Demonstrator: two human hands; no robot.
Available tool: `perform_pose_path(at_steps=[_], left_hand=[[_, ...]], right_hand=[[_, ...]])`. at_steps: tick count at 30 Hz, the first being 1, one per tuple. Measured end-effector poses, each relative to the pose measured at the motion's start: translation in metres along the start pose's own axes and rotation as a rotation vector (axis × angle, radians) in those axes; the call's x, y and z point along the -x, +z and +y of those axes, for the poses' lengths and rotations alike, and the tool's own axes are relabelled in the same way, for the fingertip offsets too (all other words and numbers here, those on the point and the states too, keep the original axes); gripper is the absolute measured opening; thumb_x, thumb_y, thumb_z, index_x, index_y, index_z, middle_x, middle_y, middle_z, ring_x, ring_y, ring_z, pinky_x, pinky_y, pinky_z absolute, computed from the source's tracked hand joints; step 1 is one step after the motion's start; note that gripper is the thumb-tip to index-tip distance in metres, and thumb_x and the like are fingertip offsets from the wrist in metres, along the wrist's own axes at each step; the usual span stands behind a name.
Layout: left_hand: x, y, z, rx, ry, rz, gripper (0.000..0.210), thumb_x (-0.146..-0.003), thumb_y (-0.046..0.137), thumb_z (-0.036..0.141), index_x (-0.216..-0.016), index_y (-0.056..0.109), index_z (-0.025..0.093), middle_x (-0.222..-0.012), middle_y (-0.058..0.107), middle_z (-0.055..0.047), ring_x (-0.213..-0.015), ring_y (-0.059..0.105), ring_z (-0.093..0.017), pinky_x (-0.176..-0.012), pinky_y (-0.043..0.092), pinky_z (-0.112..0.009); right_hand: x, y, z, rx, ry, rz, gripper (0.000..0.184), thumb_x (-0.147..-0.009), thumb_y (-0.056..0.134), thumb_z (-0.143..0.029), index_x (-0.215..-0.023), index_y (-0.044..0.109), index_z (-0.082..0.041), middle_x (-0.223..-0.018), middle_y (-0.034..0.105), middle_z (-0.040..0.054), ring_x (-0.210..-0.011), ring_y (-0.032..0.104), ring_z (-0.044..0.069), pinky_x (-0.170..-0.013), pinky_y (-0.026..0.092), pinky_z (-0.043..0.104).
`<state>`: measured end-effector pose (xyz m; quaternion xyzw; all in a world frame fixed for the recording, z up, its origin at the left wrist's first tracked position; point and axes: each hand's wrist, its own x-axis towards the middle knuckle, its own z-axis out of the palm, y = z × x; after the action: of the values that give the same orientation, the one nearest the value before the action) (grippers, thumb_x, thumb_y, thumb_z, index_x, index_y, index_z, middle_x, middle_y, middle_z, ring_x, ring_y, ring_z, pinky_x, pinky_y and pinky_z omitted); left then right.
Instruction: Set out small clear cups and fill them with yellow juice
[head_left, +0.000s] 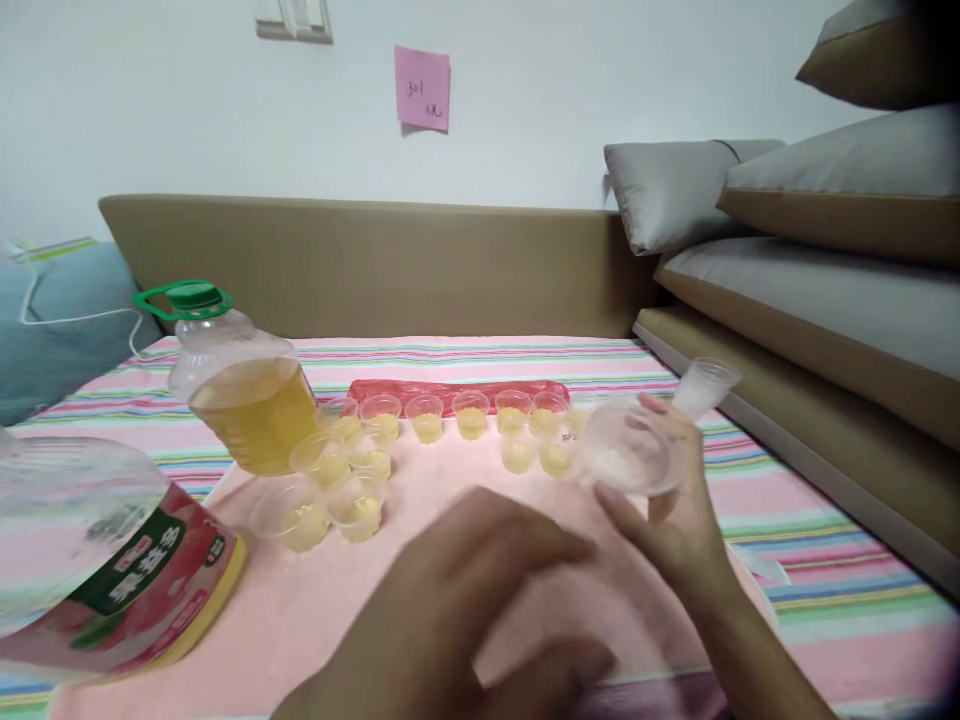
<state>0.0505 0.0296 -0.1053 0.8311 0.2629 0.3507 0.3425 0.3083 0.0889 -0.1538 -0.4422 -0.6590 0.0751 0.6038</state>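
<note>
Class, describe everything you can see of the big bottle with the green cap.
The bottle is clear plastic, rounded, with a green cap and carry ring on top. It stands tilted on the pink cloth at left, about half full of yellow liquid. Small filled cups crowd against its right side. Neither hand touches it.

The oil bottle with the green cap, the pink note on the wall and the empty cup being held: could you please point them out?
oil bottle (251, 405): head view, yellow-filled body.
pink note (422, 87): head view, centre.
empty cup (626, 450): head view, side wall.
</note>
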Motion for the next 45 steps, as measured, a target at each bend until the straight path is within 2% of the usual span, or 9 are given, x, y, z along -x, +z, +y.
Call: perform_pose_path(at_steps=[2,4,7,9,18,24,33,40,45], left_hand=[[-0.006,-0.013,0.002,-0.112,-0.029,0.328,0.049,-0.097,0.074,0.040,-0.142,0.053,0.041,-0.129,0.065,-0.005,-0.114,0.065,-0.028,-0.093,0.063,-0.044],[-0.007,-0.014,-0.002,-0.162,-0.068,0.482,0.065,-0.092,0.082,0.043,-0.146,0.046,0.040,-0.142,0.057,-0.007,-0.124,0.061,-0.029,-0.097,0.063,-0.045],[-0.007,-0.002,-0.013,-0.154,-0.057,0.500,0.094,-0.083,0.090,0.046,-0.156,0.031,0.038,-0.153,0.043,-0.010,-0.140,0.050,-0.031,-0.111,0.057,-0.052],[-0.007,0.008,-0.020,-0.166,-0.023,0.507,0.103,-0.080,0.092,0.041,-0.158,0.026,0.036,-0.154,0.038,-0.011,-0.142,0.046,-0.031,-0.117,0.052,-0.056],[-0.010,0.045,-0.041,-0.027,-0.185,0.714,0.094,-0.076,0.088,0.039,-0.149,0.029,0.038,-0.145,0.037,-0.010,-0.119,0.050,-0.029,-0.096,0.054,-0.053],[-0.014,0.049,-0.046,-0.098,-0.155,0.737,0.091,-0.075,0.087,0.030,-0.147,0.031,0.033,-0.143,0.039,-0.009,-0.113,0.053,-0.025,-0.095,0.055,-0.047],[-0.013,0.048,-0.047,-0.116,-0.169,0.737,0.090,-0.077,0.086,0.032,-0.147,0.030,0.034,-0.140,0.039,-0.009,-0.109,0.054,-0.024,-0.093,0.055,-0.047],[-0.012,0.048,-0.047,-0.111,-0.174,0.736,0.092,-0.076,0.087,0.029,-0.148,0.030,0.035,-0.140,0.038,-0.008,-0.108,0.056,-0.023,-0.095,0.054,-0.047],[-0.013,0.047,-0.048,-0.095,-0.182,0.708,0.090,-0.078,0.086,0.030,-0.147,0.029,0.035,-0.141,0.038,-0.009,-0.108,0.057,-0.024,-0.095,0.054,-0.050]], right_hand=[[0.007,0.014,-0.017,0.012,-0.056,-0.091,0.061,-0.092,0.078,-0.050,-0.139,0.050,-0.023,-0.150,0.039,0.0172,-0.149,0.030,0.040,-0.120,0.026,0.070],[0.013,0.022,-0.027,0.023,-0.086,-0.143,0.057,-0.094,0.076,-0.051,-0.138,0.051,-0.023,-0.147,0.041,0.0170,-0.149,0.031,0.040,-0.118,0.027,0.071],[0.019,0.031,-0.033,0.036,-0.100,-0.165,0.058,-0.095,0.077,-0.054,-0.136,0.050,-0.024,-0.147,0.041,0.0173,-0.148,0.031,0.040,-0.116,0.027,0.072],[0.023,0.036,-0.033,0.037,-0.092,-0.166,0.060,-0.094,0.078,-0.055,-0.136,0.050,-0.024,-0.147,0.040,0.0176,-0.147,0.033,0.040,-0.116,0.029,0.072],[0.037,0.056,-0.031,0.139,-0.147,-0.074,0.050,-0.092,0.071,-0.036,-0.132,0.046,-0.019,-0.143,0.039,0.0203,-0.142,0.040,0.039,-0.113,0.034,0.070],[0.043,0.061,-0.030,0.115,-0.101,-0.066,0.046,-0.095,0.063,-0.037,-0.134,0.045,-0.019,-0.145,0.037,0.0209,-0.144,0.038,0.038,-0.107,0.043,0.066],[0.044,0.063,-0.031,0.109,-0.104,-0.051,0.037,-0.102,0.059,-0.037,-0.130,0.046,-0.018,-0.142,0.038,0.0209,-0.143,0.039,0.038,-0.109,0.040,0.068],[0.047,0.065,-0.029,0.103,-0.085,-0.053,0.042,-0.104,0.067,-0.045,-0.128,0.045,-0.019,-0.144,0.037,0.0210,-0.142,0.040,0.039,-0.108,0.041,0.069],[0.047,0.067,-0.031,0.094,-0.078,-0.053,0.038,-0.109,0.062,-0.049,-0.127,0.045,-0.020,-0.142,0.037,0.0209,-0.142,0.039,0.039,-0.108,0.039,0.071]])
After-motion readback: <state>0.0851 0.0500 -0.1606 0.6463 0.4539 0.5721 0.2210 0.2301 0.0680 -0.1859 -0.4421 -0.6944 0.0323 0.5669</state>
